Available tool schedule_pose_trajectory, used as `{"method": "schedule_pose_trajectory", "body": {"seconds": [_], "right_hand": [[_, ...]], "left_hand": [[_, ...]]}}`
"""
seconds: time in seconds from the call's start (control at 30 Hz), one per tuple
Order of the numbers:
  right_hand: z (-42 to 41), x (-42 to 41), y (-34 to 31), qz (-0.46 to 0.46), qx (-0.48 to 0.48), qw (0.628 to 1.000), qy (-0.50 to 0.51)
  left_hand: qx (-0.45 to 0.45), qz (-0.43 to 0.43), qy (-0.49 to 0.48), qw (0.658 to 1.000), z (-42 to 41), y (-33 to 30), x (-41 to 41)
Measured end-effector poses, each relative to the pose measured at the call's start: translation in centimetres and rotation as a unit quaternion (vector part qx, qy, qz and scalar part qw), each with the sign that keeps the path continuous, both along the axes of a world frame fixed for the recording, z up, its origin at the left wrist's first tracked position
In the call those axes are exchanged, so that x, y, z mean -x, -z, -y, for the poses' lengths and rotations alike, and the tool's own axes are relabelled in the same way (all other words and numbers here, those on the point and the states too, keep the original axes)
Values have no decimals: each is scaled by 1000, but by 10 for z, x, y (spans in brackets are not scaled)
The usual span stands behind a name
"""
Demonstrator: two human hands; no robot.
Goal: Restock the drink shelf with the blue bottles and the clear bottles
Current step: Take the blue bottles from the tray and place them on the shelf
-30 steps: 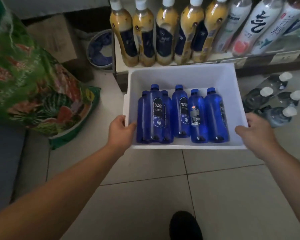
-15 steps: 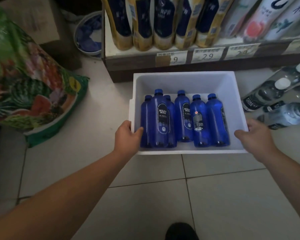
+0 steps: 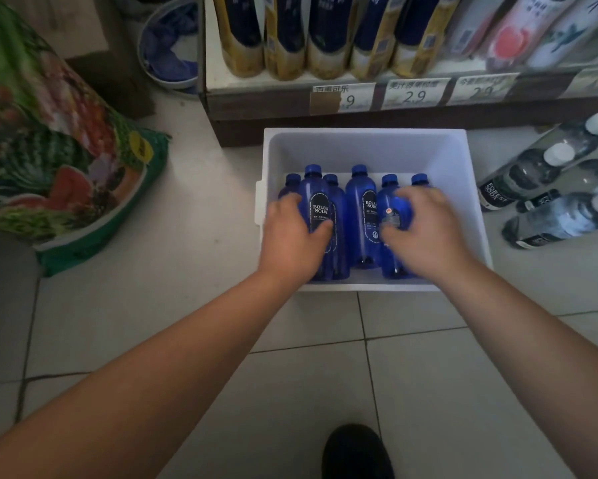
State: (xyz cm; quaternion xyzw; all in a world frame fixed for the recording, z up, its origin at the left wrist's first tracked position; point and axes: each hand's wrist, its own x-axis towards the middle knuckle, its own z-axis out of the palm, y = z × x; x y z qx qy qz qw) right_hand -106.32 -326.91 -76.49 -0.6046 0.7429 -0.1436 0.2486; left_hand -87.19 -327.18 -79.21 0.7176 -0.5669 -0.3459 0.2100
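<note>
A white foam box (image 3: pixel 366 143) sits on the tiled floor in front of the drink shelf (image 3: pixel 290 108). Several blue bottles (image 3: pixel 361 198) lie inside it, caps pointing to the shelf. My left hand (image 3: pixel 292 233) reaches into the box and curls round the blue bottle labelled Bolsa Soda (image 3: pixel 316 195), thumb on its label. My right hand (image 3: pixel 425 229) closes round another blue bottle (image 3: pixel 392 205) on the right side of the box. Several clear bottles (image 3: pixel 546 188) with white caps lie on the floor to the right.
The shelf holds yellow-labelled bottles (image 3: pixel 287 39) and pale bottles (image 3: pixel 511 32) above price tags. A colourful fruit-print bag (image 3: pixel 59 157) stands at the left, with a blue-and-white bowl (image 3: pixel 169 50) behind it. My black shoe (image 3: pixel 356 451) shows at the bottom.
Both hands have left the box's side edges and moved inward onto the blue bottles. The box now rests on the floor near the shelf base.
</note>
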Motion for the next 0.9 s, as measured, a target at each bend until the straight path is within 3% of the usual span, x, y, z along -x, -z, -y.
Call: {"method": "schedule_pose_trajectory", "body": {"seconds": [0.13,0.3,0.53,0.77,0.9], "right_hand": [[15,-49,13,127,-169,977,-16],[8,-62,34,187,-197,962,13],[-6,-48,18,371,-156,913,59],[-28,-35,-65,374,-50,925,31],[-12,-30,-105,310,47,949,-22]], "left_hand": [[-155,0,-19,988,19,17,14],[-178,-26,-53,982,20,30,10],[-136,-100,-59,984,12,5,3],[-27,-191,-22,981,-15,-80,10],[17,-232,-24,972,2,-126,9]]}}
